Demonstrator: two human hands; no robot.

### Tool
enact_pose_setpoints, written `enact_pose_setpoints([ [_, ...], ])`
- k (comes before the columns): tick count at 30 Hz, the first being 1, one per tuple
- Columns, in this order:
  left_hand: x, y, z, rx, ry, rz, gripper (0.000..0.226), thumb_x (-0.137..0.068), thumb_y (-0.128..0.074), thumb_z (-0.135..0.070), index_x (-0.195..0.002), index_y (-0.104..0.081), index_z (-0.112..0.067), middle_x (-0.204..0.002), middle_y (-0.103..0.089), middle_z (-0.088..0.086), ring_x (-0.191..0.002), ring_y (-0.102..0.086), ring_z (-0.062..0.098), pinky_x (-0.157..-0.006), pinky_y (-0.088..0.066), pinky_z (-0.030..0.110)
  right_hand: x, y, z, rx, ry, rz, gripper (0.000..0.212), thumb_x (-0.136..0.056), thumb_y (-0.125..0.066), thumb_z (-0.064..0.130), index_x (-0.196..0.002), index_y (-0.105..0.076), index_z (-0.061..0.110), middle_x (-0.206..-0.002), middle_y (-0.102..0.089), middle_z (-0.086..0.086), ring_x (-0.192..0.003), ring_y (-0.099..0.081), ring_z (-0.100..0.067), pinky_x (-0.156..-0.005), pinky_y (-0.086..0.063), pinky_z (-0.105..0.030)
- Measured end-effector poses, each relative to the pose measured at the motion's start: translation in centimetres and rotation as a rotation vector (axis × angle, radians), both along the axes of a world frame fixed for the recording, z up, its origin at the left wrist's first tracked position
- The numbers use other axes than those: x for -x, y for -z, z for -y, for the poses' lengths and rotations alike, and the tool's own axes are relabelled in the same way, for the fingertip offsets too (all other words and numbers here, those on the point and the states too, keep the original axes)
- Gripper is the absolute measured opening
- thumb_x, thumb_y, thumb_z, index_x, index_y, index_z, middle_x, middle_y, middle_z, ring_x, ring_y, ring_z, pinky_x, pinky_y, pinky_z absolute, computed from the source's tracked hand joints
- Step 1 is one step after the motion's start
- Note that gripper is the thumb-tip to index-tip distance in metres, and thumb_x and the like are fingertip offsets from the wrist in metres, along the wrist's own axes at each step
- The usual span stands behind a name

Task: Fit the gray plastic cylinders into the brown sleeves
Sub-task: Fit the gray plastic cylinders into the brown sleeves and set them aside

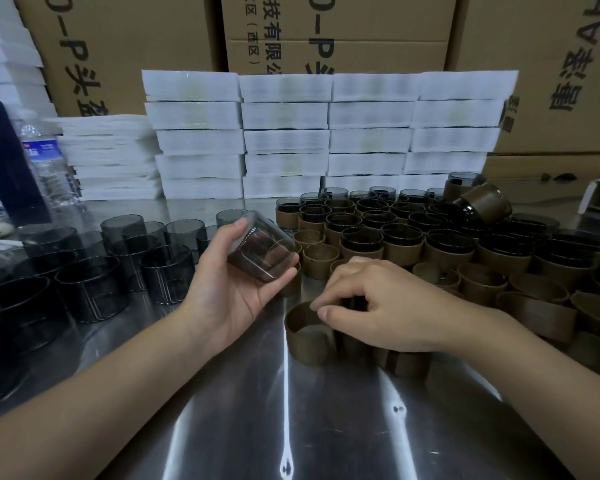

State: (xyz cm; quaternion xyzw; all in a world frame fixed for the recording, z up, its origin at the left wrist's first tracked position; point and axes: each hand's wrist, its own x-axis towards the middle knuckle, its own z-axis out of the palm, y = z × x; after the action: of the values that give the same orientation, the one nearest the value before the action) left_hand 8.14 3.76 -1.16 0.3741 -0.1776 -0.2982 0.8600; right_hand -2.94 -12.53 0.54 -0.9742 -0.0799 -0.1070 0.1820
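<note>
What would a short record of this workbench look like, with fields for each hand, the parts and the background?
Left hand: holds one gray plastic cylinder, tilted
Right hand: fingers pinch the rim of an empty brown sleeve standing on the steel table
Left side: bare gray cylinders, upright
Right side: empty sleeves in front, fitted cylinders behind
Background: white foam stacks, cardboard boxes, water bottle at left
</note>
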Motion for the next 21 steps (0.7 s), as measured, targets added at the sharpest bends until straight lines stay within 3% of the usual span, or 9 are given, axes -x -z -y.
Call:
enact_pose_setpoints([
  [6,-0.2,0.0,-0.2,0.038,0.025,-0.007,0.049,-0.073,-0.056,-0.033,-0.112,-0.063,-0.005,-0.103,-0.071,0.019,-0.096,-0.070,0.036,-0.060,-0.060,0.032,0.2,-0.4,0.3,0.024,0.056,0.079,0.066,-0.064,-0.049,0.073,-0.119,-0.062,0.039,-0.105,-0.050,0.028,-0.109,-0.044,0.002,-0.100,-0.037,-0.028],
  [10,-0.3,-0.2,-0.4,0.054,-0.058,0.015,0.035,-0.088,-0.049,-0.034,-0.105,-0.062,-0.007,-0.097,-0.072,0.017,-0.095,-0.070,0.038,-0.051,-0.058,0.027,0.2,-0.8,0.5,0.001,0.084,0.139,0.063,-0.063,-0.059,0.068,-0.119,-0.062,0.039,-0.105,-0.051,0.027,-0.106,-0.043,0.005,-0.090,-0.036,-0.020],
  [13,-0.5,-0.5,-0.6,0.094,-0.112,-0.012,0.033,-0.088,-0.050,-0.035,-0.102,-0.061,-0.007,-0.092,-0.071,0.016,-0.095,-0.070,0.039,-0.050,-0.058,0.026,0.2,-1.0,0.7,0.009,0.126,0.216,0.063,-0.064,-0.059,0.066,-0.119,-0.063,0.035,-0.103,-0.051,0.026,-0.106,-0.046,0.001,-0.092,-0.039,-0.024],
  [16,-0.6,-0.5,-0.5,0.041,-0.157,0.022,0.028,-0.090,-0.052,-0.032,-0.104,-0.060,-0.009,-0.089,-0.072,0.014,-0.090,-0.072,0.036,-0.050,-0.057,0.026,0.2,-1.1,0.8,-0.039,0.197,0.390,0.061,-0.067,-0.063,0.060,-0.119,-0.065,0.028,-0.104,-0.052,0.021,-0.108,-0.049,-0.004,-0.094,-0.039,-0.024],
  [21,-0.3,0.3,0.2,-0.165,-0.229,0.228,0.010,-0.092,-0.056,-0.020,-0.097,-0.065,-0.023,-0.094,-0.074,0.009,-0.086,-0.073,0.032,-0.055,-0.057,0.032,0.5,-1.1,0.5,-0.187,0.193,0.713,0.051,-0.073,-0.075,0.044,-0.116,-0.067,0.018,-0.102,-0.058,0.011,-0.105,-0.052,-0.006,-0.094,-0.037,-0.012],
])
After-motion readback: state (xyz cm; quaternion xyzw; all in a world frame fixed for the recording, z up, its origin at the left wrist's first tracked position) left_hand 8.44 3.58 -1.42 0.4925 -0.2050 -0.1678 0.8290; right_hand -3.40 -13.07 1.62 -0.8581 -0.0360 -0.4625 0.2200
